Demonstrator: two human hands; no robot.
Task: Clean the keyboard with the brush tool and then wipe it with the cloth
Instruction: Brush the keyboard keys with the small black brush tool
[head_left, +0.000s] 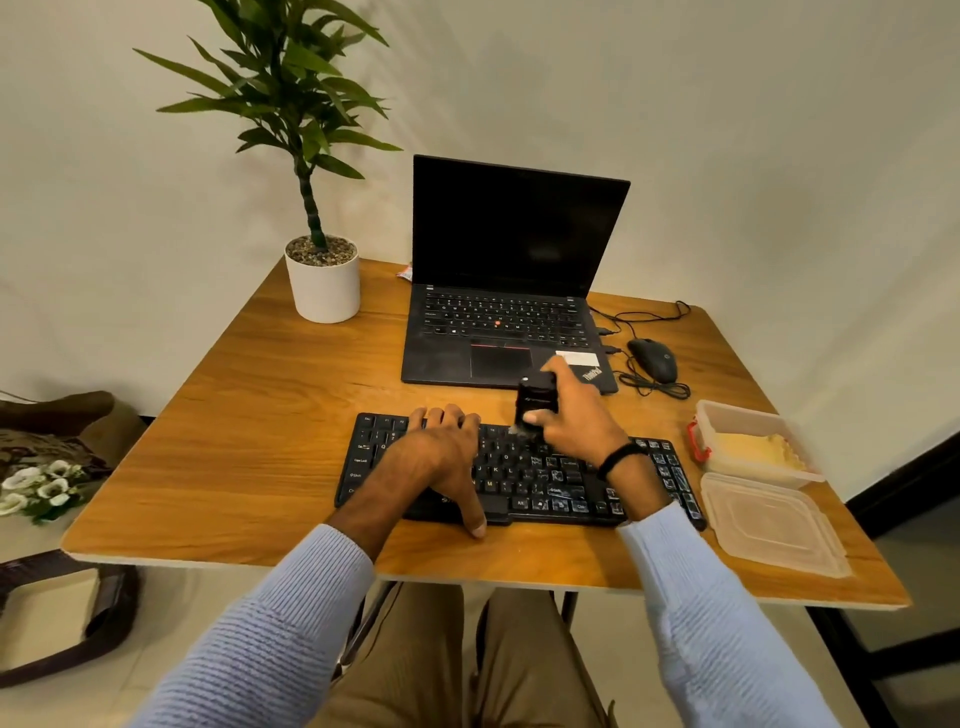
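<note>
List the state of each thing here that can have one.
Black rectangular keyboard: flat on wooden table, left hand resting on it.
Black brush tool: gripped by right hand, bristles on keyboard.
Black laptop: lid open, screen dark.
Clear plastic container: open, its lid lying beside it.
Black wired mouse: idle beside laptop.

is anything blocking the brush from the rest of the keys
Partly. The brush tool, held in the right hand, has its bristles at the upper rows of the keyboard, and nothing is between them. The left hand rests on the keys left of the brush and covers them. It would likely need to shift.
</note>
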